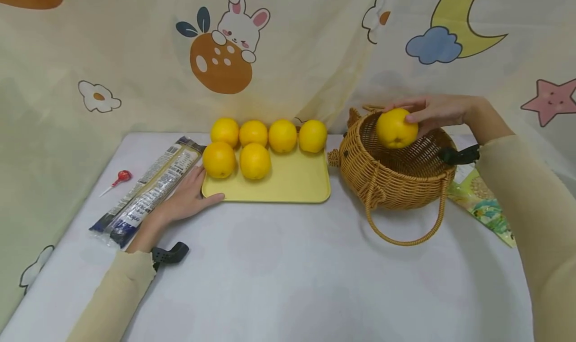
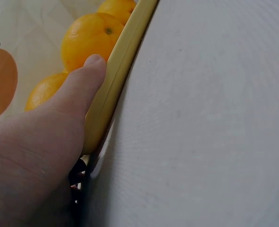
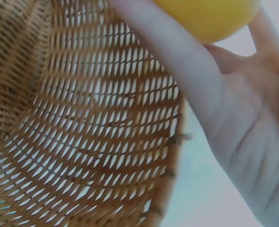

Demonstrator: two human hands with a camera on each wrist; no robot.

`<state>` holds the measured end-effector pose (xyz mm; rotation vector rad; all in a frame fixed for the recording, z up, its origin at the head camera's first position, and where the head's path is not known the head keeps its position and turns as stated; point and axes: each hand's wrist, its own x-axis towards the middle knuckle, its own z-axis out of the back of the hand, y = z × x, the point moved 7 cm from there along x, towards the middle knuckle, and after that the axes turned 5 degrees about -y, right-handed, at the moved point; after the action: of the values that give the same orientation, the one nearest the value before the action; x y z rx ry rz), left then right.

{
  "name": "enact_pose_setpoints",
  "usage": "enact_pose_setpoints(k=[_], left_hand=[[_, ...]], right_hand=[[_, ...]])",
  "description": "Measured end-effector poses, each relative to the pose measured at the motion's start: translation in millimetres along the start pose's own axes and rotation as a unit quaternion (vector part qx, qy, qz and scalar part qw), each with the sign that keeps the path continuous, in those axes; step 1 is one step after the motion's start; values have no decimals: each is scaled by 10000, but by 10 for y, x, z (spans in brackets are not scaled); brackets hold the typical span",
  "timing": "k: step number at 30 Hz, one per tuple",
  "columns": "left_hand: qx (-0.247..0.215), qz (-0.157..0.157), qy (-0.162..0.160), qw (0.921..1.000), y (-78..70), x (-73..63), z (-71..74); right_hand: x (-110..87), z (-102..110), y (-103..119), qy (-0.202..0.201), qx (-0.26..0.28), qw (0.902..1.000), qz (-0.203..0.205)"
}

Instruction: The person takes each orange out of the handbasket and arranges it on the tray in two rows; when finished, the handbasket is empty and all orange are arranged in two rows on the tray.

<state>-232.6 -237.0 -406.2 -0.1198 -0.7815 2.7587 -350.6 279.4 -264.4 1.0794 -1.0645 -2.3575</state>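
My right hand [image 1: 434,111] grips an orange [image 1: 397,128] above the opening of a wicker basket [image 1: 391,192]. In the right wrist view, part of the orange [image 3: 210,19] shows beside the hand, with the basket's woven inner wall [image 3: 106,109] below. My left hand [image 1: 186,194] rests at the left front corner of a yellow tray [image 1: 297,179], its thumb extended along the front rim. Several oranges [image 1: 255,161] sit on the tray in two rows. The left wrist view has the thumb against the tray's rim [image 2: 99,123]; the other fingers are mostly hidden there.
Left of the tray lies a long plastic-wrapped package [image 1: 148,192], partly under the left forearm. A red lollipop [image 1: 121,177] lies farther left. Behind the basket's right side is a green printed packet [image 1: 488,207]. The basket's handle [image 1: 405,243] hangs toward the front. A patterned cloth [image 1: 315,47] stands behind the table.
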Motion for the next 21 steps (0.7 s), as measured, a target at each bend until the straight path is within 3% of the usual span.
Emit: enact_pose_setpoints(k=[6,11,15,21], left_hand=[[8,21,65,10000,6,0,3],[37,25,-11,10000,31,12,-8],[61,49,-10,10000,56,21,-18],[15,13,43,10000,50,20,-31]], right_hand=[[36,-51,380,-1027,-494,9930,325],[216,-157,875,-1454,-649,9804,1162],[443,-341,1227,-1263,-623,9740,1774],[871,-729,1618,-558,-486,9703,2303]])
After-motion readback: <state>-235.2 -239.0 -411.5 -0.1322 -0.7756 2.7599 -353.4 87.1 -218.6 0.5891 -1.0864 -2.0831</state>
